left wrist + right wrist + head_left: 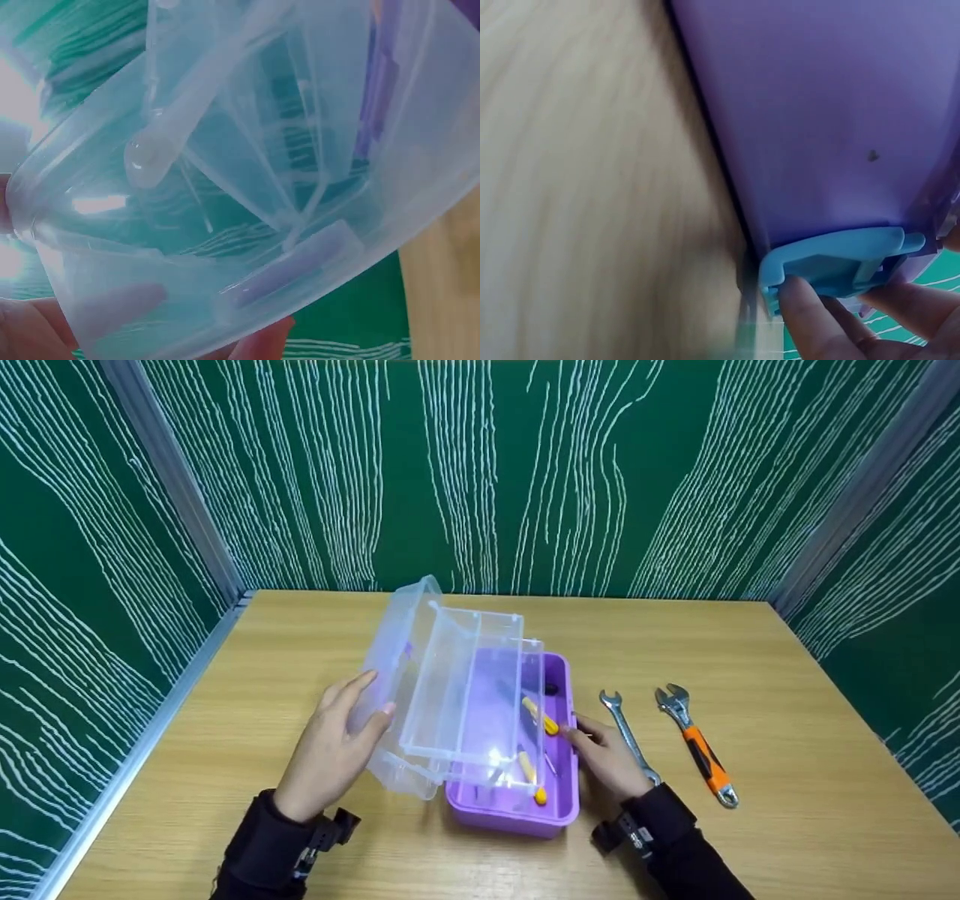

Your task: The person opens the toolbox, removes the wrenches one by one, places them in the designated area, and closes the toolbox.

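Observation:
A purple toolbox (510, 819) stands on the table with its clear lid (386, 641) swung up to the left. Clear tiered trays (442, 690) spread between lid and base. My left hand (328, 750) holds the lid, thumb on one side and fingers on the other; the left wrist view shows the lid (187, 330) close up. At the toolbox's right wall, my right hand (611, 761) grips the side, thumb at the rim. Its fingertips touch a blue latch (840, 255). Inside lie yellow-handled tools (541, 717), partly seen through the trays.
Right of the toolbox lie an open-ended wrench (628, 735) and an adjustable wrench (701, 754) with an orange and black handle. Green walls (405, 472) with white wavy lines enclose the wooden table (315, 637) at the back and sides.

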### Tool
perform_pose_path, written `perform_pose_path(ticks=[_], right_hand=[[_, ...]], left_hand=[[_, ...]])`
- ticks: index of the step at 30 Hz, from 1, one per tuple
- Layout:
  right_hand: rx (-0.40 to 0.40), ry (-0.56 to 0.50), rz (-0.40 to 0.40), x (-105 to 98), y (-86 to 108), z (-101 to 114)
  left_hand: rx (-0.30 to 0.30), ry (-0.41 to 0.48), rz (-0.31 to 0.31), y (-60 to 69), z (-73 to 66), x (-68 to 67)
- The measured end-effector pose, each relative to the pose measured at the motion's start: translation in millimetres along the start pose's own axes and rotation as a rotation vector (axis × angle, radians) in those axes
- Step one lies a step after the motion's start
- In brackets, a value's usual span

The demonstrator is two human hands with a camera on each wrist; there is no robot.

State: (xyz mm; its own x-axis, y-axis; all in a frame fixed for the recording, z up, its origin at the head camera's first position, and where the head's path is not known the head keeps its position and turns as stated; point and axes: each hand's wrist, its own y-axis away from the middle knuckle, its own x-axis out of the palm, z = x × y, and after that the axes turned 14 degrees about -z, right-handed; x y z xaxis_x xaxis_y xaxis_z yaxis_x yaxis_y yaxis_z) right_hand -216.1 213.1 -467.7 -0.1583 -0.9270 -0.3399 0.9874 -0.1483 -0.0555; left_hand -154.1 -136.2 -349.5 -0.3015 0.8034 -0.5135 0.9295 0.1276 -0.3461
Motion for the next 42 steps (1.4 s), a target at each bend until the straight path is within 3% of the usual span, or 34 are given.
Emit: perform_pose_path(ticks=[6,16,20,25,29,33,36,42], right_hand=[[0.055,-0.072,0.002,1,1.2,1],[0.097,-0.167,0.004,2,2.7,1],[0.088,-0.169,0.001,2,2.7,1],[0.093,-0.179,0.002,2,2.1,0],[0.092,-0.185,0.012,2,2.0,-1],[0.072,-0.186,0.014,3,2.4,-2],[0.064,-0.195,0.009,3,2.4,-3],[0.072,-0.211,0.010,3,1.8,-3]], left_hand=[[0.084,0.109,0.022,5.7,-9.8,12.1],[0.212,0.112,0.094,12.4,-22.9,42.9],[0.258,0.104,0.080,14.0,-23.5,55.3],[0.402,0.094,0.018,15.0,-19.4,75.2],[0.517,0.053,-0.029,18.8,-18.6,91.2],[0.577,-0.011,-0.042,23.5,-22.9,102.6],[0.585,-0.054,-0.015,26.6,-27.2,108.1],[0.581,-0.197,0.108,32.9,-38.4,117.4]])
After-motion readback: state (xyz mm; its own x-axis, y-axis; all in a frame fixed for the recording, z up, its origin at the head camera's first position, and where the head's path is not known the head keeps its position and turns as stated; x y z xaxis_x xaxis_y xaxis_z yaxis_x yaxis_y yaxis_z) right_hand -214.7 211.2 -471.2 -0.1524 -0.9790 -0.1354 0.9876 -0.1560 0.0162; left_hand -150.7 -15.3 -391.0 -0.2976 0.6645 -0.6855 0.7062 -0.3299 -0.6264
